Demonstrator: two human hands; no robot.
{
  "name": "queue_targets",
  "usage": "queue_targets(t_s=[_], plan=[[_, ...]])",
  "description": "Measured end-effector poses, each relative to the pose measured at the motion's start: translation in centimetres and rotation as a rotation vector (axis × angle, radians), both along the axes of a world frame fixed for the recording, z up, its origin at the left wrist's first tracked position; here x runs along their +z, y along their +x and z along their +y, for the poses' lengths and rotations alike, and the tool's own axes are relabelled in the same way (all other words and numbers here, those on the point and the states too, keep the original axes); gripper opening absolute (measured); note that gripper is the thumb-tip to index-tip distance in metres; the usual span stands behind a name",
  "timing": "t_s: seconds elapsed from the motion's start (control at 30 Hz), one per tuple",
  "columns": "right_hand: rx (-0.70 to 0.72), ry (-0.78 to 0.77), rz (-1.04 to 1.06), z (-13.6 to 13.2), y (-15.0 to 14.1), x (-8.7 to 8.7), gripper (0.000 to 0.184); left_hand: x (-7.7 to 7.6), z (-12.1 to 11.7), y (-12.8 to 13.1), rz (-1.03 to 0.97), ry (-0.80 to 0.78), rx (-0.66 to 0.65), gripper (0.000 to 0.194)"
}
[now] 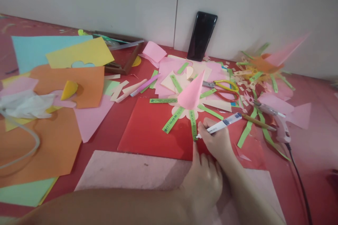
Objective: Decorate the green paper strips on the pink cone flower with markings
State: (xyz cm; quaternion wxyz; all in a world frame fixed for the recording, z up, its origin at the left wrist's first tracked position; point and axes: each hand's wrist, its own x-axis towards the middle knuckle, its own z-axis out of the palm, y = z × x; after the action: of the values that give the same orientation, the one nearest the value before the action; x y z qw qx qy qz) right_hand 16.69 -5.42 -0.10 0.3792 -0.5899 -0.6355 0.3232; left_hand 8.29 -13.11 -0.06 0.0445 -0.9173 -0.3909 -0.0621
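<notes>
My right hand [217, 139] grips a white marker [220, 126] with a dark blue end. Its tip meets the lower end of a green paper strip [193, 123] that carries dark markings. My left hand [202, 179] reaches in from the lower left. Its index fingertip presses the bottom end of that same strip, while the other fingers are loosely bent. The strip belongs to a paper craft with a pink paper cone [191, 93] on a pale scalloped base [174, 110]. Other green strips radiate from it, two on the left bearing star and line drawings. Beneath lies a red sheet [150, 130].
Behind the craft lie scissors [225, 95] with yellow and red handles. A black phone [202, 36] leans against the wall. On the right are a glue gun [283, 130] with a cable and a similar orange-and-pink craft [266, 63]. Coloured paper [89, 88] covers the left.
</notes>
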Motion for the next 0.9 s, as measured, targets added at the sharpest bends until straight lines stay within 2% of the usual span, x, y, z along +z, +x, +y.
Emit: queue_targets(t_s=[0.43, 0.67, 0.9], plan=[[0.016, -0.014, -0.004, 0.01, -0.02, 0.14, 0.036, 0.1, -0.01, 0.08, -0.021, 0.041, 0.006, 0.023], [0.005, 0.02, -0.039, 0.12, -0.06, 0.03, 0.036, 0.08, 0.13, -0.03, 0.007, -0.037, -0.015, 0.021], [-0.034, 0.029, -0.058, 0.21, -0.09, 0.02, 0.036, 0.14, 0.1, -0.04, 0.031, -0.005, 0.012, 0.021]])
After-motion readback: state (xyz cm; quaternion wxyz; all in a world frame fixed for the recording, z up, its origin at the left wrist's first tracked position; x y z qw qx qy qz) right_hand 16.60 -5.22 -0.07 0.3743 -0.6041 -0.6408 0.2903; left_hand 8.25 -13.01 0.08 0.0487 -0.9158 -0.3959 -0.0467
